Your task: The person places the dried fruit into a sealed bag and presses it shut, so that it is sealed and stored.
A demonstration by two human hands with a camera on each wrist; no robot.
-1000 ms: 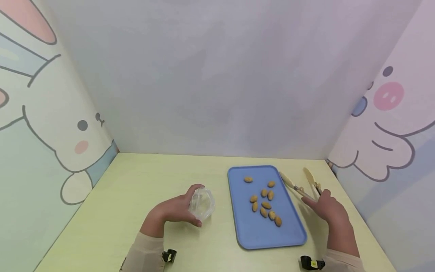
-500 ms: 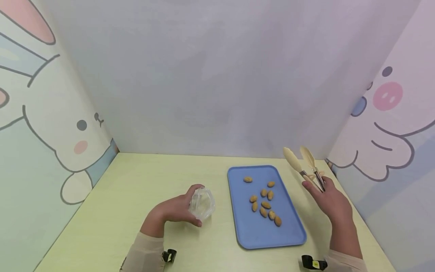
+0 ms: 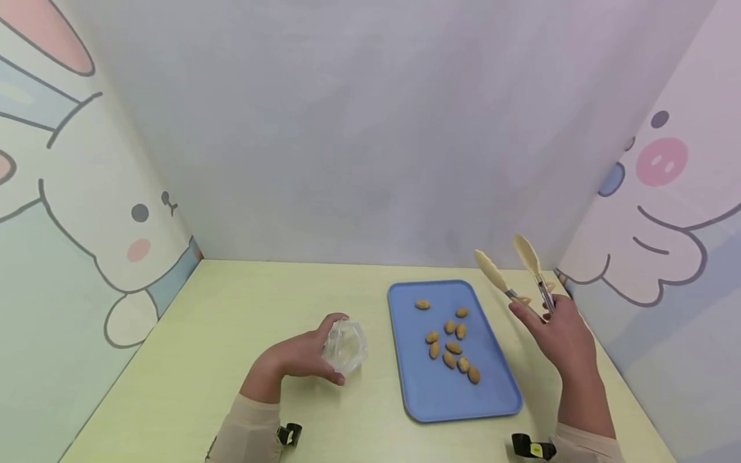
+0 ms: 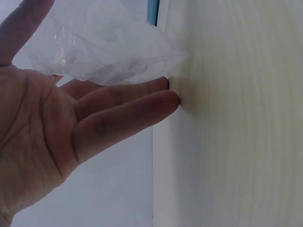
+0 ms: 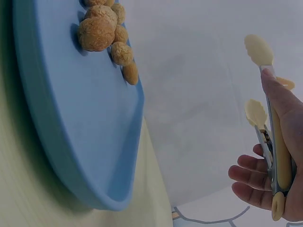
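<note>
In the head view my left hand holds a clear plastic bag between thumb and fingers, its mouth facing up. The left wrist view shows this crinkled bag against long, nearly straight fingers, their tips right at the tabletop. My right hand grips tongs with cream scalloped tips and metal arms. The two tips stand apart, with nothing between them, raised beyond the tray's far right corner. In the right wrist view a cream pad runs along the handle of the tongs, the thumb lying along one arm.
A blue rectangular tray lies between the hands, bearing several brown, almond-shaped pieces. The pale yellow table ends at a grey back wall. Side walls with cartoon animals stand left and right.
My right hand has lifted the tongs from the table beside the tray, tips now higher and spread wider than half a second ago. The left hand and bag have stayed put.
</note>
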